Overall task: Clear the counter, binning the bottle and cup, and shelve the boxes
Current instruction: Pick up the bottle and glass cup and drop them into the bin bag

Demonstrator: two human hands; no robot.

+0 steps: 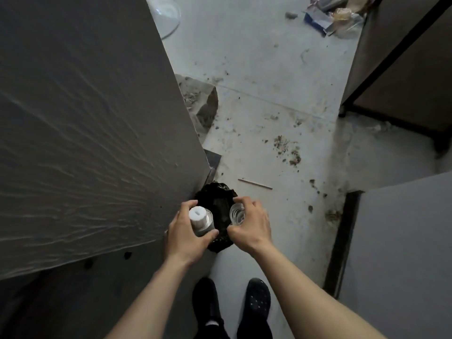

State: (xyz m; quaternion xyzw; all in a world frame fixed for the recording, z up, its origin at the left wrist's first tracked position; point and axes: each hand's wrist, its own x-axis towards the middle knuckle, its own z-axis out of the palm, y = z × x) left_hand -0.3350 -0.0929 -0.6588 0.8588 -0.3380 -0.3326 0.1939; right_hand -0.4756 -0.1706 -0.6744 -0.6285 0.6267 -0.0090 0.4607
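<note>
In my left hand I see a bottle with a matt white cap and a dull, metal-looking silver body, and in my right hand a cup of clear, glossy plastic or glass. Below them the bin is lined with crinkled, faintly shiny black plastic film. The counter looks matt grey with a fine rippled grain, and the floor is pale, rough and gritty.

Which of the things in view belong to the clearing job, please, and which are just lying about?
Job: bottle in left hand; cup in right hand; black bin bag.

Lying about: floor litter, stick, dirt, glass dish.
</note>
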